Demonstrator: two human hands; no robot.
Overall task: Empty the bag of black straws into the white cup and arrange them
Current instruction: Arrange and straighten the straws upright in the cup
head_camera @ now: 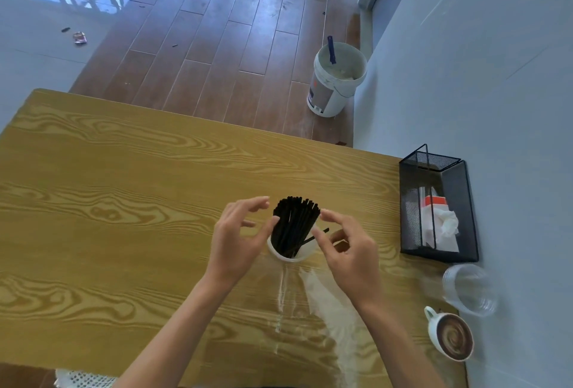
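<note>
The surface (124, 189) shows glossy yellow wood grain. Matt black straws (294, 223) stand in a smooth white cup (290, 256); a crinkled clear plastic bag (313, 310) glistens.

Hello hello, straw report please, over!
Both hands open, left hand and right hand flanking the black straws. Straws bunched upright in white cup, one leaning out. Empty bag flat nearby. Nothing blocking.

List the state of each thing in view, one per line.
Straws: upright in the cup, one leaning right.
Cup: upright, holds the straws.
Bag: empty, flat on the table.
Left hand: open, thumb touching the straws.
Right hand: open beside the straws.
Clear cup: on its side.
Mug: full.
</note>
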